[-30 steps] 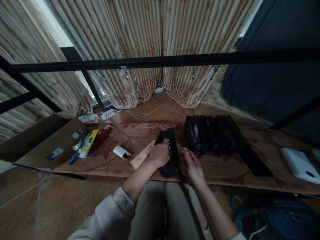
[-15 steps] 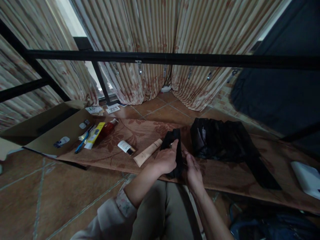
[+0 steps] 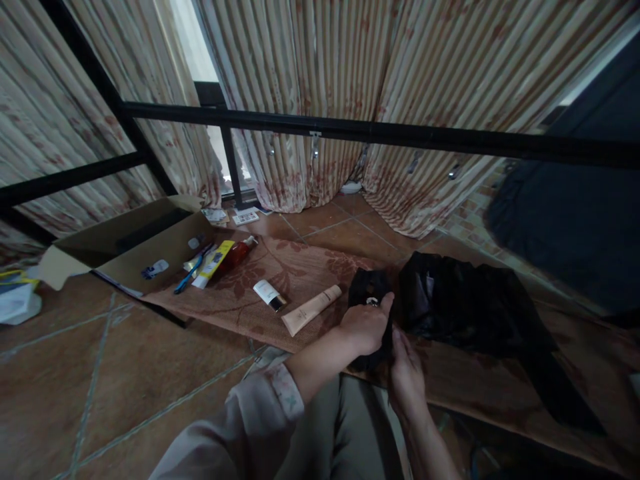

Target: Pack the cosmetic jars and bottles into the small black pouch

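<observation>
A dark, soft black pouch [image 3: 369,279], with a small opening and something small and shiny near its middle, lies at the front of the cloth-covered bench. My left hand [image 3: 366,328] is closed over it, thumb up and fingers curled at its right side. Against the right edge of the pouch, my right hand [image 3: 407,373] pinches; its fingertips are partly hidden in the dark. Just left of the pouch lies a beige squeeze tube [image 3: 311,311]. Farther left is a small white bottle with a dark cap [image 3: 269,295].
A crumpled black plastic bag [image 3: 460,300] lies to the right. At the bench's left end stand an open cardboard box [image 3: 175,257], a yellow-and-white tube [image 3: 214,265], a blue toothbrush [image 3: 193,270] and a red pump bottle [image 3: 241,252]. A black rail [image 3: 300,125] crosses before the curtains.
The view has turned left, so things appear farther right. My left hand's outstretched finger has drawn in around the pouch's right side. My right hand stays at the pouch's edge.
</observation>
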A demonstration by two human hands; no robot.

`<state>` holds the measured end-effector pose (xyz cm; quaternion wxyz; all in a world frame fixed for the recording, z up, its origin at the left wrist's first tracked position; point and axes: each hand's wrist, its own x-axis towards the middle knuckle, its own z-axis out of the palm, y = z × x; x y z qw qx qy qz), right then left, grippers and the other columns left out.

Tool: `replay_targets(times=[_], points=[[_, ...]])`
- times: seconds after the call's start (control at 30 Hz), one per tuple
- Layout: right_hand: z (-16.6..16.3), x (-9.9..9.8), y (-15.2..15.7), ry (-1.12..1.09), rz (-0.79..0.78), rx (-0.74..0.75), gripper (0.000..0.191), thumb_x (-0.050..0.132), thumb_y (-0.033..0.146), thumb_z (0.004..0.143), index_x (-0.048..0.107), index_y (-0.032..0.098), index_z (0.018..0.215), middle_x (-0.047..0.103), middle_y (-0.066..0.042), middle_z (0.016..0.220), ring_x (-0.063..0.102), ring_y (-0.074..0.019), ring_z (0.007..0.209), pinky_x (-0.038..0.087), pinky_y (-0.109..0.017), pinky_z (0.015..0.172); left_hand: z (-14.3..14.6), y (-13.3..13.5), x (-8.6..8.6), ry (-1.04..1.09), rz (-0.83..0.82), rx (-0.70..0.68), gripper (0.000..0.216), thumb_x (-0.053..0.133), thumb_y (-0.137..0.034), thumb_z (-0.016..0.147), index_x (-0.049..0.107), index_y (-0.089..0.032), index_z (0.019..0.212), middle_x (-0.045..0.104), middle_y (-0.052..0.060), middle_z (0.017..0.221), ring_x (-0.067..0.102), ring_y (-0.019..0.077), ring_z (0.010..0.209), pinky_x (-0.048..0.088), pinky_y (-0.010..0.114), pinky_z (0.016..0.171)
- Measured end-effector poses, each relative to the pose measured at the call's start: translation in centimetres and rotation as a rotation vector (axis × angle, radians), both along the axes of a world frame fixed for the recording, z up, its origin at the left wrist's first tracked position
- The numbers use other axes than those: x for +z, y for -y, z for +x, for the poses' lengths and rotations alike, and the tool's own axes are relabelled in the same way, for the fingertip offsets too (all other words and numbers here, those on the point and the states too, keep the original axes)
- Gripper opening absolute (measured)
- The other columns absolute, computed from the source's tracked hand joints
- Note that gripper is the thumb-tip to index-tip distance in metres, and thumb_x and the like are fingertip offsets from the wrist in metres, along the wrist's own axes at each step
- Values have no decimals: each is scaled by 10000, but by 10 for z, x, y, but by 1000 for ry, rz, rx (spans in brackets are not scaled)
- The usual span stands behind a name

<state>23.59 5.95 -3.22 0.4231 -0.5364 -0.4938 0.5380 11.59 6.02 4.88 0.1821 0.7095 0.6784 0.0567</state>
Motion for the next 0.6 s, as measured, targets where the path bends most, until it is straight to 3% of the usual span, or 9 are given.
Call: replay_targets(times=[0.17, 0.3, 0.43, 0.6], points=[[2, -5, 0, -65, 5, 14, 540, 516, 546, 801, 590, 189, 1200, 583, -75, 1249, 490, -239, 1194, 373, -360, 999, 8, -7, -6, -60, 39, 52, 593, 359, -153, 869, 138, -150, 1419, 641, 152, 1008, 651, 249, 892, 517, 342, 714], [2, -1, 2, -148, -31, 18, 503, 539, 534, 790, 619, 186, 1145, 609, -76, 1212, 517, -234, 1166, 387, -364, 991, 6, -7, -8, -61, 22, 94, 378, 289, -129, 888, 387, -113, 1253, 641, 162, 988, 656, 246, 891, 523, 344, 724], [2, 5, 4, -216, -46, 10, 487, 575, 537, 762, 642, 176, 1081, 645, -80, 1151, 559, -231, 1110, 425, -353, 949, 1, -3, -1, -77, 13, 60, 258, 327, -116, 868, 508, -120, 1051, 652, 146, 923, 655, 253, 894, 525, 353, 739], [3, 8, 3, -203, -56, -13, 487, 595, 552, 734, 664, 176, 1036, 659, -83, 1121, 572, -244, 1085, 441, -359, 922, -4, 1, 5, -117, -9, -4, 238, 395, -105, 828, 536, -128, 1019, 655, 135, 905, 652, 253, 904, 520, 334, 752]])
